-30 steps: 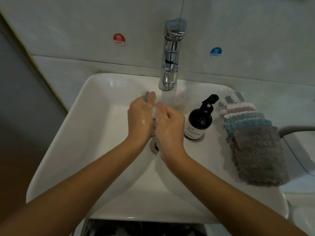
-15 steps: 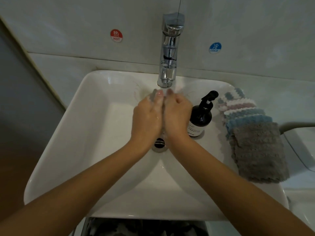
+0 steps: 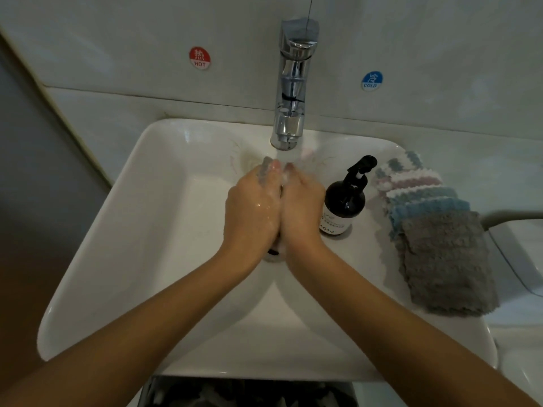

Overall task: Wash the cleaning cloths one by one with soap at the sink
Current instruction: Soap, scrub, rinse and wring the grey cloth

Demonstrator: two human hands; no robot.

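Observation:
Over the middle of the white sink (image 3: 141, 230), my left hand (image 3: 252, 210) and my right hand (image 3: 302, 207) press together around a small grey cloth (image 3: 266, 168). Only its far tip shows past my left fingers. Both hands are wet and soapy. Water runs from the chrome tap (image 3: 292, 92) just beyond my fingertips. A dark soap pump bottle (image 3: 343, 201) stands on the sink rim right of my right hand. Further right lies a stack of folded cloths (image 3: 435, 236), grey on top, blue, pink and white beneath.
Red HOT sticker (image 3: 199, 57) and blue COLD sticker (image 3: 371, 80) mark the tiled wall behind the tap. The drain (image 3: 273, 251) shows partly under my wrists. A white fixture (image 3: 517, 254) adjoins the sink at the right. A dark wall runs along the left.
A second ago my hands were offset, the right one nearer. They have come level under the tap, palms pressed side by side, rubbing the cloth between them.

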